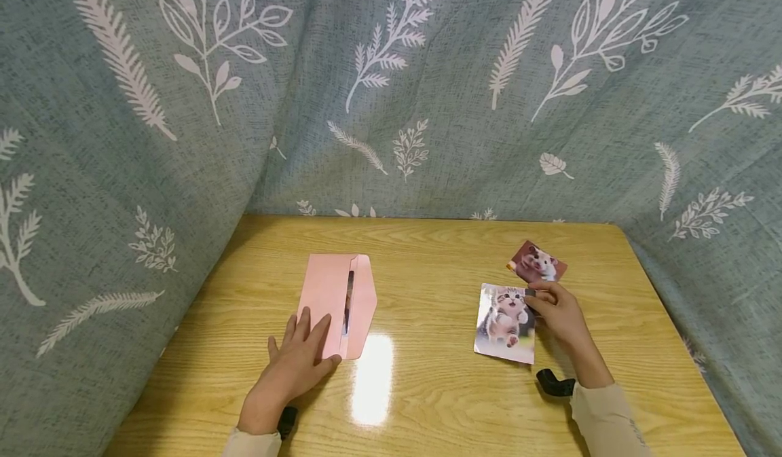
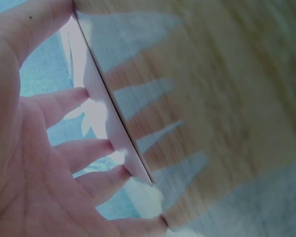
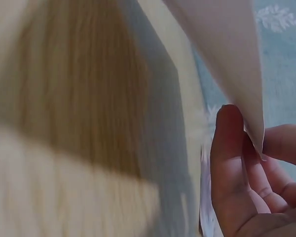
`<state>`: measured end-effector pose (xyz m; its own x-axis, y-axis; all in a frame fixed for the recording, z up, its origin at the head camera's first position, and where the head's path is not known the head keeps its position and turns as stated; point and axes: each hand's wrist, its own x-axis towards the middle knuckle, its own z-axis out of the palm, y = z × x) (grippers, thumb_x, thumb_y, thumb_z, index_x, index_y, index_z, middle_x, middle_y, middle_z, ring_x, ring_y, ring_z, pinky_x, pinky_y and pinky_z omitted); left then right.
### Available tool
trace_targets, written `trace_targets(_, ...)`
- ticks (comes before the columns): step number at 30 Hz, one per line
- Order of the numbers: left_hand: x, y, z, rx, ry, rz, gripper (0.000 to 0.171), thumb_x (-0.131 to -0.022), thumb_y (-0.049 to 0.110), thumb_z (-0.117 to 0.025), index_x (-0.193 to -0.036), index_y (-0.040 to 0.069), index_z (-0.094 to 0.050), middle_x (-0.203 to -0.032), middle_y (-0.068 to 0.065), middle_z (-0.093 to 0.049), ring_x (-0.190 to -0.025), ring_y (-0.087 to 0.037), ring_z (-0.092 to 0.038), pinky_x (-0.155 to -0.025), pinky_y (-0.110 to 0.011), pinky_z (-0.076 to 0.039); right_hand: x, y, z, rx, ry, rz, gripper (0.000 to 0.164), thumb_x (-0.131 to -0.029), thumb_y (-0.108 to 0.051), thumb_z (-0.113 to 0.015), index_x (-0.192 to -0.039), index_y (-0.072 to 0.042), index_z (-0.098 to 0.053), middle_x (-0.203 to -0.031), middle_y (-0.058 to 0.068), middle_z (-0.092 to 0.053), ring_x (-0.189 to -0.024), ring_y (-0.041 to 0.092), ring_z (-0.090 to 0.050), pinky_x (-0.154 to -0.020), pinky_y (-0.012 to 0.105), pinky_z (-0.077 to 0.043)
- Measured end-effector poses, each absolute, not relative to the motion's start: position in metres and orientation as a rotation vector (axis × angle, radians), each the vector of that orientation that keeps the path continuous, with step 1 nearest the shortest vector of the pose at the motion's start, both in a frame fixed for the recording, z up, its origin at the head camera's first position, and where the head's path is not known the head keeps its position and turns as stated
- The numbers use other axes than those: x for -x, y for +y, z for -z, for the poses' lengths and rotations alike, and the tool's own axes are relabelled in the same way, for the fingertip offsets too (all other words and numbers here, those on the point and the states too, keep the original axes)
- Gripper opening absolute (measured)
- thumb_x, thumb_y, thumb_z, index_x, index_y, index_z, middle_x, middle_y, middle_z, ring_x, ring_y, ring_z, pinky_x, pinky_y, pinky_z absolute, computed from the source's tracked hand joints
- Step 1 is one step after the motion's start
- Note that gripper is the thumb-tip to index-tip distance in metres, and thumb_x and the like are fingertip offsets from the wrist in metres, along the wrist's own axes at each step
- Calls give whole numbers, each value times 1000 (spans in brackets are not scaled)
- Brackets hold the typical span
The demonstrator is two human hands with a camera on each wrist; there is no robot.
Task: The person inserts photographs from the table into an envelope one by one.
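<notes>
A pink envelope point(image 1: 326, 280) lies on the table at the left, its pointed flap unfolded to the right. Inside its slit shows a dark strip of a picture point(image 1: 349, 301). My left hand point(image 1: 296, 362) rests on the envelope's lower part with fingers spread straight; in the left wrist view the fingertips touch its surface. My right hand point(image 1: 559, 314) pinches the upper right corner of a kitten photo point(image 1: 506, 324) between thumb and fingers. The right wrist view shows the photo's pale back point(image 3: 227, 44), raised off the table. Beyond that hand lies a second photo point(image 1: 537, 263) with small furry animals.
The wooden table point(image 1: 427, 389) carries a bright light reflection near its middle. A grey-green leaf-patterned cloth point(image 1: 391, 138) hangs behind the table and along both sides. Black wrist-worn pieces point(image 1: 554, 382) show beside both sleeves.
</notes>
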<state>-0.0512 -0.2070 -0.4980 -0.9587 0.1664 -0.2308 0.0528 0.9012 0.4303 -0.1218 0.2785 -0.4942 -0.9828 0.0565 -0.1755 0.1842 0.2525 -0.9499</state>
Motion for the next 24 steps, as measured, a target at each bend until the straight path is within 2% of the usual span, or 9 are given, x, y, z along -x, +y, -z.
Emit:
trace_targets(7, 51, -207, 498, -161, 2795, -632, 78, -95, 45, -67, -159, 16, -32, -163, -26, -7, -148, -49, -2, -101, -82, 0, 132, 257, 497, -245, 2385, 1871, 44, -98, -13, -66, -133, 9, -50, -92, -3, -62, -72, 6, -59, -61, 27, -55)
trace_targets(14, 51, -208, 498, -164, 2808, -623, 78, -95, 45, -67, -159, 16, -32, -163, -27, -8, -147, -49, -3, -100, -83, -1, 139, 225, 500, -228, 2340, 1909, 41, -98, -11, -66, -132, 6, -52, -99, 5, -63, -72, 8, -60, -61, 27, -56)
trace_targets(24, 51, -208, 500, -161, 2812, -624, 78, -95, 46, -67, -159, 17, -32, -163, -26, -8, -147, -49, -3, -100, -83, -2, 154, 182, 503, -222, 2269, 2001, 37, -96, -6, -66, -129, 7, -55, -90, 3, -65, -62, 10, -60, -56, 25, -54)
